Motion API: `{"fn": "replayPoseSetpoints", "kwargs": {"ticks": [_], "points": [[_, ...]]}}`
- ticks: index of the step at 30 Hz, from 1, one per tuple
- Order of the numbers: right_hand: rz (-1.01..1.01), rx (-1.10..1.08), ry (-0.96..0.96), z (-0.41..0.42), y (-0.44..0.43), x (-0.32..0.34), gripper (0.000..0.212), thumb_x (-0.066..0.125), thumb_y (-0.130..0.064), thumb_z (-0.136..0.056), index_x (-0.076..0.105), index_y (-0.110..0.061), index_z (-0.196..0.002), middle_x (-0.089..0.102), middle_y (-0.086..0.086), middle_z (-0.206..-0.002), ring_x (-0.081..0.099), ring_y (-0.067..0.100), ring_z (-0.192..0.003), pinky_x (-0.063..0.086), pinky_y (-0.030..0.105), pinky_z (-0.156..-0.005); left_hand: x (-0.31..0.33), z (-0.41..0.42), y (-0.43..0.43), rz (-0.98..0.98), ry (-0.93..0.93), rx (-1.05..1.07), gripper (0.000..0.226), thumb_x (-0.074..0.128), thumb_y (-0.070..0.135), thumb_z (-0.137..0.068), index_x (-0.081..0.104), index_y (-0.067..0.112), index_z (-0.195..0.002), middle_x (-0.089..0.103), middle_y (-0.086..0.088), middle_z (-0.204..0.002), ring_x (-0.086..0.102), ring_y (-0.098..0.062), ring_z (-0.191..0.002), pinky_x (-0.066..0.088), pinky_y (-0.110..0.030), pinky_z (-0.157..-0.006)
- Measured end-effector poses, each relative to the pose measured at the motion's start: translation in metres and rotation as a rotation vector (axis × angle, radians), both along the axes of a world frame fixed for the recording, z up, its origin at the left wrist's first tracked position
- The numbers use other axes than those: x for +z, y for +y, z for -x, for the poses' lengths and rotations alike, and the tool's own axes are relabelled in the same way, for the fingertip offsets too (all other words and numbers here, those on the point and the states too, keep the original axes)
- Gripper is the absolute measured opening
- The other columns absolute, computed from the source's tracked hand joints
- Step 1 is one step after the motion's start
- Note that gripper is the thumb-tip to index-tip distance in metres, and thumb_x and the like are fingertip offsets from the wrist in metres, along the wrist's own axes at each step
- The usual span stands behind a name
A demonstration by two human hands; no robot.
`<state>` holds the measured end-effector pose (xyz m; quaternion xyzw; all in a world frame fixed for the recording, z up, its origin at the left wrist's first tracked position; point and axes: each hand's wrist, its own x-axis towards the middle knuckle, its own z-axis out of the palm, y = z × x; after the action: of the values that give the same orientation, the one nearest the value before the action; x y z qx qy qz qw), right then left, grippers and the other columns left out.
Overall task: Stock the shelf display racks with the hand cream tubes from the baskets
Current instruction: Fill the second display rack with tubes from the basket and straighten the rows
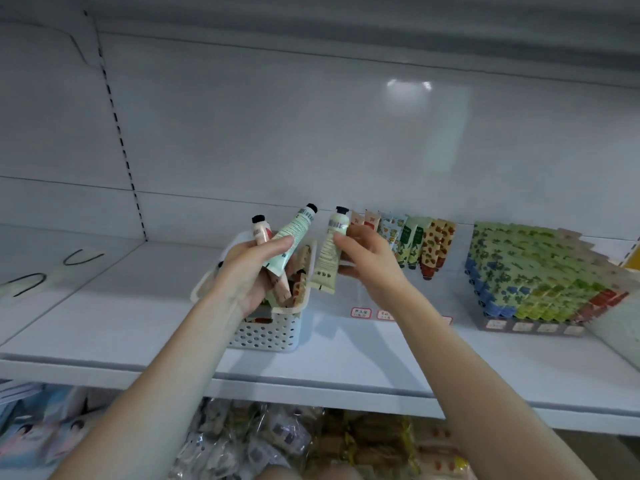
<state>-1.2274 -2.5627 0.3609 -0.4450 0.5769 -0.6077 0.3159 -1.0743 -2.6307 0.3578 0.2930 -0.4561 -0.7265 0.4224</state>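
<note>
Cream tube: pale, flat-crimped at the bottom, with a small black cap at the top, a barcode near the cap and fine print down the body. It stands nearly upright, leaning slightly right, in the air above the shelf, between the basket and the row of racked tubes. The right hand pinches it at its right edge, thumb on the near face and fingers behind; the crimped end hangs free below the hand.

Mint tube and pink tube: both black-capped, caps pointing up and away, fanned apart. The left hand grips both over the basket, thumb laid across the mint tube; the pink tube's crimped end shows below the fingers.

Basket: white, perforated walls, on the shelf beneath the left hand, with more tubes inside.

Row: patterned tubes in red, blue, green and orange, caps down, just right of the right hand. Small labels lie in front, partly hidden by the right arm.

Rack: further right, packed with green, blue and red tubes in slanted ranks.

Packets: blurred wrapped goods on the level below.
</note>
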Motion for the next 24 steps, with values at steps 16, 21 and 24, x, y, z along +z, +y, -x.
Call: {"fn": "replayPoseSetpoints", "kwargs": {"ticks": [16,21,24], "points": [[0.197,-0.149,0.331,0.018,0.074,-0.012,0.028,0.073,-0.012,-0.079,0.057,-0.021,-0.100,0.059,0.000,-0.092,0.057,0.011,-0.081,0.049,0.016,-0.072,-0.012,0.031,0.074,-0.078,0.142,-0.013,0.011,0.062,0.000,-0.083,0.057,0.009,-0.087,0.069,-0.010,-0.089,0.069,-0.015,-0.069,0.049,-0.021,-0.054],[0.206,-0.244,0.606,0.016,0.077,-0.018,0.032,0.076,-0.014,-0.076,0.061,-0.010,-0.104,0.054,-0.008,-0.095,0.053,0.009,-0.089,0.044,0.015,-0.079,-0.011,0.033,0.076,0.045,0.143,0.049,0.033,0.069,0.009,-0.080,0.055,0.006,-0.110,0.070,-0.011,-0.097,0.071,-0.021,-0.080,0.048,-0.023,-0.046],[0.245,-0.251,0.705,0.012,0.078,-0.020,0.032,0.077,-0.012,-0.074,0.061,-0.007,-0.101,0.052,-0.005,-0.095,0.047,-0.002,-0.083,0.039,0.006,-0.075,-0.012,0.037,0.078,0.115,0.067,0.105,0.025,0.074,0.016,-0.075,0.061,0.011,-0.096,0.071,-0.008,-0.090,0.070,-0.024,-0.085,0.046,-0.029,-0.050]]}}
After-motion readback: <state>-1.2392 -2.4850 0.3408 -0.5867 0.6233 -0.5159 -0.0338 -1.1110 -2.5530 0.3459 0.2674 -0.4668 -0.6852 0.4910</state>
